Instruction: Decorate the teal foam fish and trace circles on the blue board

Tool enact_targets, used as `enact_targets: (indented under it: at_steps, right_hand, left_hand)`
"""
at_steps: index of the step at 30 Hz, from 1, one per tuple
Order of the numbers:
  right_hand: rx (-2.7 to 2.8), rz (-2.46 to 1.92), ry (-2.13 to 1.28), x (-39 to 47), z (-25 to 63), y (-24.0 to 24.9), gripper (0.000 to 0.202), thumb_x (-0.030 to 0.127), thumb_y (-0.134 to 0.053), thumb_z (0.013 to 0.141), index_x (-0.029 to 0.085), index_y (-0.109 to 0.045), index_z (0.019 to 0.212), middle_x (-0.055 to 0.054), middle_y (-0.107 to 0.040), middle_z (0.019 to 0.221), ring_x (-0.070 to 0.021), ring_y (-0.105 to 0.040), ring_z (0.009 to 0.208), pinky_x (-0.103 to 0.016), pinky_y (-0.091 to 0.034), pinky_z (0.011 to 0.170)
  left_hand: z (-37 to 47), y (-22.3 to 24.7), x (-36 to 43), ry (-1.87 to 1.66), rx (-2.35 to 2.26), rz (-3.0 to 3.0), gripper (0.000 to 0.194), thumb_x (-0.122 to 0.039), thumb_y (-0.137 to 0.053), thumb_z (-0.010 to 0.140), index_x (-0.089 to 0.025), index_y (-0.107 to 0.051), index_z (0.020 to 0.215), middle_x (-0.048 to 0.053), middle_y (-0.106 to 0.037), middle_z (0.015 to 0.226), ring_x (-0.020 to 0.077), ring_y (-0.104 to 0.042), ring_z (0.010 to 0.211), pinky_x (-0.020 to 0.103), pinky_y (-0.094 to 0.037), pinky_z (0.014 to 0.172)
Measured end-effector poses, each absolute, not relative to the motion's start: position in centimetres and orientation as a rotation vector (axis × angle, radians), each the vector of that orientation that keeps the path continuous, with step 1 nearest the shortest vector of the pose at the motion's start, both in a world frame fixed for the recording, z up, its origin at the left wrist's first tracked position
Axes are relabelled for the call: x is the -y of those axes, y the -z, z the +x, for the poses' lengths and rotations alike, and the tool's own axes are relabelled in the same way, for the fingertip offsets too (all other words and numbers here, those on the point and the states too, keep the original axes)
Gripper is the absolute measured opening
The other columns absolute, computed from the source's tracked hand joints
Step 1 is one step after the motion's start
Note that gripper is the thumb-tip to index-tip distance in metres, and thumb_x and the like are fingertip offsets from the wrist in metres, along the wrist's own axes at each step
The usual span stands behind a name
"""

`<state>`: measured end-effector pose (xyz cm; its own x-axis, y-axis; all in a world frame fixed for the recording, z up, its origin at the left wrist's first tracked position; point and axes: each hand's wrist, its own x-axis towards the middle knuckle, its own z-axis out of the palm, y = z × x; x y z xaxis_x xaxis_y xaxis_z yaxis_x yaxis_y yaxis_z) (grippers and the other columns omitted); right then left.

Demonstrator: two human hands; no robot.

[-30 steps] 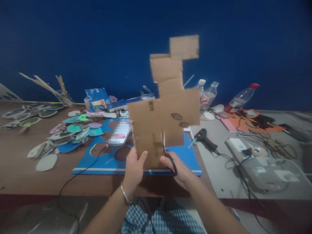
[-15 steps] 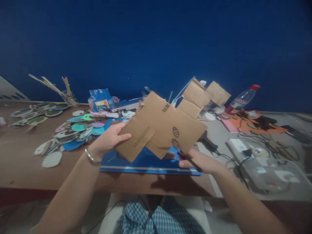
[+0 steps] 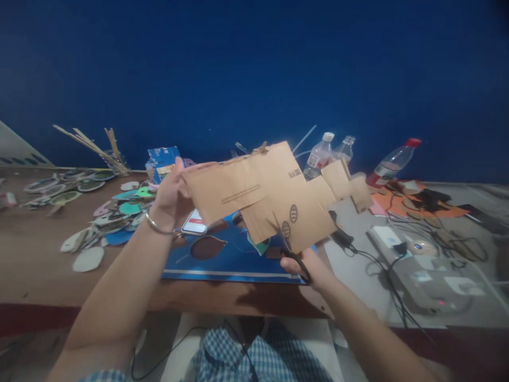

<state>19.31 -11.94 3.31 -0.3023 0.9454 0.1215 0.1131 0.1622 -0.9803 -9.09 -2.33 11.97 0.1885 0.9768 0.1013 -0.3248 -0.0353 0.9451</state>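
Observation:
A flattened piece of brown cardboard point(image 3: 262, 196) with printed marks is held up over the table. My left hand point(image 3: 170, 191) grips its left end, fingers behind it and partly hidden. My right hand point(image 3: 310, 268) is closed around the black handles of a pair of scissors point(image 3: 297, 260). The scissor blades stand apart at the lower edge of the cardboard, near the oval prints. Under the cardboard lies a blue mat point(image 3: 238, 273), bearing a brown leaf-shaped piece point(image 3: 207, 248) and a phone point(image 3: 194, 222) with a lit screen.
Many coloured cut-outs point(image 3: 129, 208) are heaped on the left. Wooden sticks point(image 3: 113, 142) stand behind them. Plastic bottles point(image 3: 318, 156) line the back, one with a red cap point(image 3: 413, 142). At right sit a grey device point(image 3: 437, 289), black cables point(image 3: 392, 270) and orange sheets point(image 3: 421, 204).
My left hand has risen and shifted left, turning the cardboard flatter. The phone and leaf-shaped piece beneath have come into view. The scissors are now more upright, blades at the cardboard's lower edge.

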Motion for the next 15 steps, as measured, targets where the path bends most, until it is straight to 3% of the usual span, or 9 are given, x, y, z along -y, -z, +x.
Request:
enact_targets:
  at_steps: [2, 5, 8, 11, 15]
  right_hand:
    - [1.499, -1.042, -1.240, 12.3, 18.3, -3.5, 0.066, 0.055, -0.064, 0.066, 0.019, -0.053, 0.119, -0.012, -0.061, 0.113, -0.0294, -0.054, 0.106, -0.043, -0.041, 0.093]
    - [1.419, -1.106, -1.219, 12.4, 16.9, -3.2, 0.060, 0.049, -0.067, 0.066, 0.019, -0.055, 0.116, -0.011, -0.062, 0.112, -0.0289, -0.055, 0.106, -0.043, -0.040, 0.095]
    - [1.399, -1.070, -1.204, 12.1, 15.9, -2.6, 0.054, 0.045, -0.069, 0.065, 0.018, -0.058, 0.110, -0.010, -0.061, 0.115, -0.0276, -0.053, 0.110, -0.043, -0.036, 0.099]
    - [1.395, -1.042, -1.208, 12.0, 15.5, -2.4, 0.049, 0.043, -0.068, 0.067, 0.019, -0.059, 0.109, -0.009, -0.060, 0.117, -0.0259, -0.052, 0.111, -0.042, -0.034, 0.101]
    - [1.338, -1.110, -1.274, 12.4, 15.7, -2.7, 0.055, 0.043, -0.070, 0.065, 0.018, -0.057, 0.112, -0.009, -0.058, 0.119, -0.0257, -0.052, 0.111, -0.041, -0.035, 0.100]
  left_hand:
    - [-7.6, -10.5, 3.0, -1.389, -0.707, 1.005, 0.050, -0.055, -0.047, 0.077, -0.014, -0.063, 0.100, 0.011, -0.067, 0.099, 0.0249, -0.063, 0.087, 0.035, -0.051, 0.071]
    - [-4.6, -7.9, 5.0, -1.165, -0.776, 1.004, 0.035, -0.038, -0.064, 0.069, -0.012, -0.062, 0.093, 0.009, -0.068, 0.081, 0.0201, -0.063, 0.070, 0.028, -0.050, 0.057]
    - [-1.7, -6.4, 7.1, -1.074, -0.767, 1.124, 0.040, -0.039, -0.069, 0.063, -0.013, -0.061, 0.093, 0.006, -0.067, 0.073, 0.0154, -0.060, 0.056, 0.022, -0.043, 0.044]
    - [0.0, -6.4, 8.0, -1.041, -0.954, 1.234, 0.034, -0.044, -0.064, 0.068, -0.010, -0.059, 0.066, 0.005, -0.061, 0.053, 0.0089, -0.049, 0.037, 0.019, -0.033, 0.035]
    - [0.7, -7.0, 8.2, -1.030, -1.185, 1.405, 0.048, -0.047, -0.055, 0.076, -0.011, -0.054, 0.044, 0.003, -0.049, 0.035, 0.0057, -0.039, 0.030, 0.019, -0.029, 0.035]
